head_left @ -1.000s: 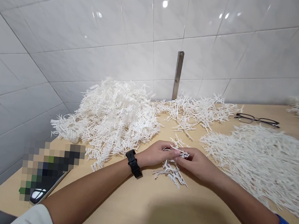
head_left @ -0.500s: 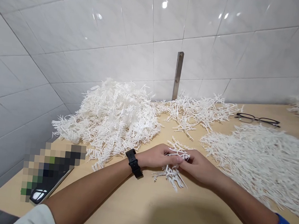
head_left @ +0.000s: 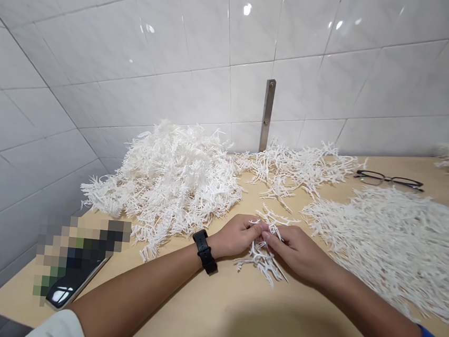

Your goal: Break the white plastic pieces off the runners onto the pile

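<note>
Between my two hands, low over the middle of the table, is a small bunch of white branched plastic sprigs (head_left: pixel 265 262). My left hand (head_left: pixel 238 235), with a black watch on its wrist, pinches the bunch from the left, thumb on top. From the right, my right hand (head_left: pixel 295 248) grips it too, its thumb meeting the left one near the middle. Branching tips stick out above and below the fingers. Some fingertips are hidden behind the sprigs. Just beyond my hands lie more loose white sprigs (head_left: pixel 300 165).
A tall heap of white sprigs (head_left: pixel 176 174) stands at the left back. A wide, flatter pile (head_left: pixel 392 243) covers the right side. Eyeglasses (head_left: pixel 389 179) lie behind it. A dark phone (head_left: pixel 66 285), partly blurred out, rests at the left edge. A tiled wall (head_left: pixel 200 92) closes off the back.
My thumbs have shifted on the sprigs: the left thumb now points up more and the right one lies more to the front. The bunch has turned slightly and stays between both hands.
</note>
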Demonstrator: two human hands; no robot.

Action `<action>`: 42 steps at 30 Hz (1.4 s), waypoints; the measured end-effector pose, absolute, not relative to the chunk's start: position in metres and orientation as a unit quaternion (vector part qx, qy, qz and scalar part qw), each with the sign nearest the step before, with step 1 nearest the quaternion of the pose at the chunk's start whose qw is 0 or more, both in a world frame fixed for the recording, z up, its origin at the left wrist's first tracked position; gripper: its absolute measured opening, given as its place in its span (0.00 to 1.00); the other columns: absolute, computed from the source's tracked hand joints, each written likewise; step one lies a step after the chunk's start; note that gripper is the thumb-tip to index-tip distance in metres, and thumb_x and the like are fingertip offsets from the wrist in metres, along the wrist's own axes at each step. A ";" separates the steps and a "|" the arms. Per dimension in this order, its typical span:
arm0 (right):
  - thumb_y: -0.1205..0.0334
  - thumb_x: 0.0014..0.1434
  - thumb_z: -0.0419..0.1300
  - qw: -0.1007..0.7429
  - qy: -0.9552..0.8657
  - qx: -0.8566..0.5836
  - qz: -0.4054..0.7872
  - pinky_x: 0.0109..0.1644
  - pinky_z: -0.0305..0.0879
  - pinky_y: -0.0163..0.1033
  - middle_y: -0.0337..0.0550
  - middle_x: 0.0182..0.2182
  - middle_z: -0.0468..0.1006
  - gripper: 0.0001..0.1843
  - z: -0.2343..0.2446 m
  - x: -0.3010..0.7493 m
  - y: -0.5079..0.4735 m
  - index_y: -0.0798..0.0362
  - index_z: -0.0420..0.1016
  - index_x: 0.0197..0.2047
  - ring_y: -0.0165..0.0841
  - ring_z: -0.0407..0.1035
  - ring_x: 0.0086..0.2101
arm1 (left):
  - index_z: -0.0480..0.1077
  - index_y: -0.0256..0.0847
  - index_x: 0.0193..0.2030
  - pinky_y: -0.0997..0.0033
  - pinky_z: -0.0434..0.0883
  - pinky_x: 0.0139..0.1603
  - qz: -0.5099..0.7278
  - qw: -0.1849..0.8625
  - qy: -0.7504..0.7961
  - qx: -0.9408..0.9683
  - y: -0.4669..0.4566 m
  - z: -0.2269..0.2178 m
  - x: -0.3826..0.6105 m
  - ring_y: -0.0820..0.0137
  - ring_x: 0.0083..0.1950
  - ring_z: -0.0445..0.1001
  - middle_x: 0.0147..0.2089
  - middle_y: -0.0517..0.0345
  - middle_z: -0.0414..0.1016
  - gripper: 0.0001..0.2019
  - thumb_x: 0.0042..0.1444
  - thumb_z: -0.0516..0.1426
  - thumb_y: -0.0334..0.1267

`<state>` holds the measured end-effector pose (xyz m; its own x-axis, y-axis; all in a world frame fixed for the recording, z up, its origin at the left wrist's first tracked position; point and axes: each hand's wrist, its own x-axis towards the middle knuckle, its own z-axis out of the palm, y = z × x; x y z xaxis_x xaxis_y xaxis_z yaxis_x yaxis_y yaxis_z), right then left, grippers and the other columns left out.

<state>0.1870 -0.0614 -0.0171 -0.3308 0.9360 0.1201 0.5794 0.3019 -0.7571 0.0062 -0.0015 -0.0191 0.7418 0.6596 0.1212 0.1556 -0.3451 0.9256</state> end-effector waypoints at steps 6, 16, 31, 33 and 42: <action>0.51 0.69 0.46 0.293 -0.767 -0.457 0.341 0.35 0.57 0.37 0.38 0.25 0.70 0.23 -0.013 0.185 -0.062 0.53 0.68 0.27 0.32 0.62 0.27 | 0.62 0.38 0.27 0.71 0.63 0.37 0.225 0.562 0.220 0.765 0.004 -0.013 0.002 0.74 0.29 0.63 0.27 0.61 0.62 0.26 0.61 0.51 0.61; 0.38 0.64 0.49 0.319 -0.707 -0.441 0.452 0.31 0.57 0.37 0.40 0.18 0.68 0.31 -0.017 0.183 -0.060 0.53 0.67 0.20 0.31 0.61 0.23 | 0.62 0.37 0.22 0.70 0.59 0.35 0.183 0.667 0.175 0.700 0.010 -0.010 -0.003 0.74 0.29 0.60 0.25 0.61 0.61 0.26 0.58 0.57 0.59; 0.45 0.61 0.57 0.598 -0.510 -0.499 0.366 0.25 0.51 0.38 0.36 0.19 0.59 0.25 -0.013 0.194 -0.060 0.49 0.59 0.19 0.30 0.53 0.22 | 0.70 0.33 0.24 0.73 0.67 0.35 0.269 0.830 0.247 0.422 0.016 -0.019 0.000 0.74 0.31 0.70 0.30 0.53 0.72 0.23 0.46 0.68 0.53; 0.50 0.61 0.58 0.680 -0.422 -0.544 0.250 0.26 0.53 0.38 0.37 0.21 0.61 0.21 -0.007 0.199 -0.056 0.48 0.60 0.20 0.31 0.54 0.23 | 0.66 0.34 0.20 0.72 0.68 0.36 0.288 0.827 0.247 0.415 0.015 -0.018 0.001 0.73 0.32 0.71 0.30 0.54 0.72 0.24 0.47 0.67 0.53; 0.69 0.52 0.52 0.644 -0.419 -0.640 0.028 0.45 0.62 0.46 0.47 0.38 0.75 0.10 0.002 0.237 -0.047 0.48 0.71 0.36 0.42 0.69 0.40 | 0.70 0.33 0.26 0.73 0.66 0.34 0.330 0.795 0.276 0.427 0.010 -0.019 0.006 0.75 0.31 0.70 0.29 0.57 0.71 0.22 0.49 0.67 0.52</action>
<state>0.2370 -0.0472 0.0022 0.6476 0.5724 0.5030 0.4993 0.1799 -0.8476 0.0060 0.0103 -0.0191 0.6300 0.7607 -0.1561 -0.2897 0.4168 0.8616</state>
